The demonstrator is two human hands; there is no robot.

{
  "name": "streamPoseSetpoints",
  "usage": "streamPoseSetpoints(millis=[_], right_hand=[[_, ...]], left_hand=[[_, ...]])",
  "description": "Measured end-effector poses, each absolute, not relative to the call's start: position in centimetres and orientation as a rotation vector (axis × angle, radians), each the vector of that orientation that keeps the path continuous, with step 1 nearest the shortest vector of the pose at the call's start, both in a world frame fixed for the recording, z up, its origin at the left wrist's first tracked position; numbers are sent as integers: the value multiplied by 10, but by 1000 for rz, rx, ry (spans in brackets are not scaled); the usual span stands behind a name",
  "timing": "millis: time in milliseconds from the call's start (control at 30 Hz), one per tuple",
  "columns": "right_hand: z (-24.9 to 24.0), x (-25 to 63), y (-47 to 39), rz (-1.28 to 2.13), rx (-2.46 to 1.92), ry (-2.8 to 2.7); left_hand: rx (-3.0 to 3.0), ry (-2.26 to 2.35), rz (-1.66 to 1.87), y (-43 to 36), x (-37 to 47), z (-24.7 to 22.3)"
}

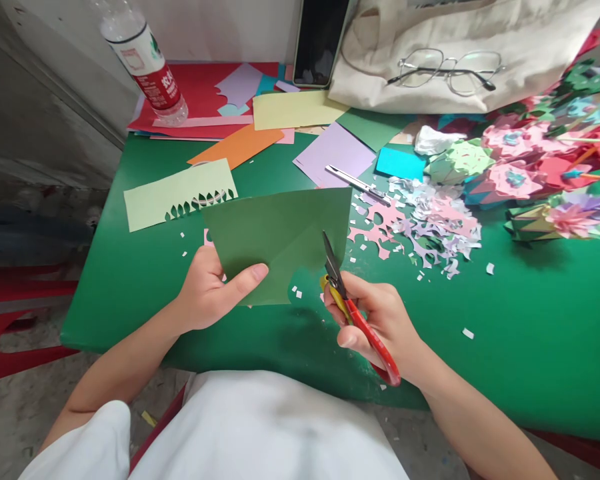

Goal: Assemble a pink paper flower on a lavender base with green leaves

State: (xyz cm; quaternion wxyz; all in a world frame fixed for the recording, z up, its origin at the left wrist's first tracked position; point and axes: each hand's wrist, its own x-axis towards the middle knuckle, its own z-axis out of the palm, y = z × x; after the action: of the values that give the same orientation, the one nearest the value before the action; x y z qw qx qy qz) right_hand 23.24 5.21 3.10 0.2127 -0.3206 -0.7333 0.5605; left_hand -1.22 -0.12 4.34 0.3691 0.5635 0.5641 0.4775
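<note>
My left hand (pixel 215 290) grips a sheet of dark green paper (pixel 275 233) at its lower left, thumb on top and fingers hidden beneath. The sheet's lower right edge has a curved cut-out. In my right hand (pixel 380 317) are scissors (pixel 363 323) with red handles and dark blades pointing up and away; something yellow sits near their pivot. One blade overlaps the right part of the sheet. Left of the sheet lies a light green strip (pixel 180 190) with small dark green leaf shapes (pixel 185 208) along its lower edge.
Paper scraps (pixel 430 223) and a utility knife (pixel 357 183) lie right of the sheet. Folded paper flowers (pixel 515 173) crowd the right. Behind are coloured papers (pixel 330 157), a plastic bottle (pixel 155 73), a phone (pixel 320 43), and a cloth bag (pixel 365 87) with glasses (pixel 447 70) on it.
</note>
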Motion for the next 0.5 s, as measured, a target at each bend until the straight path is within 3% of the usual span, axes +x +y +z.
streamPoseSetpoints(millis=[500], right_hand=[[30, 234, 52, 1573, -901, -2068]], left_hand=[[1437, 1475, 1320, 3, -30, 39]])
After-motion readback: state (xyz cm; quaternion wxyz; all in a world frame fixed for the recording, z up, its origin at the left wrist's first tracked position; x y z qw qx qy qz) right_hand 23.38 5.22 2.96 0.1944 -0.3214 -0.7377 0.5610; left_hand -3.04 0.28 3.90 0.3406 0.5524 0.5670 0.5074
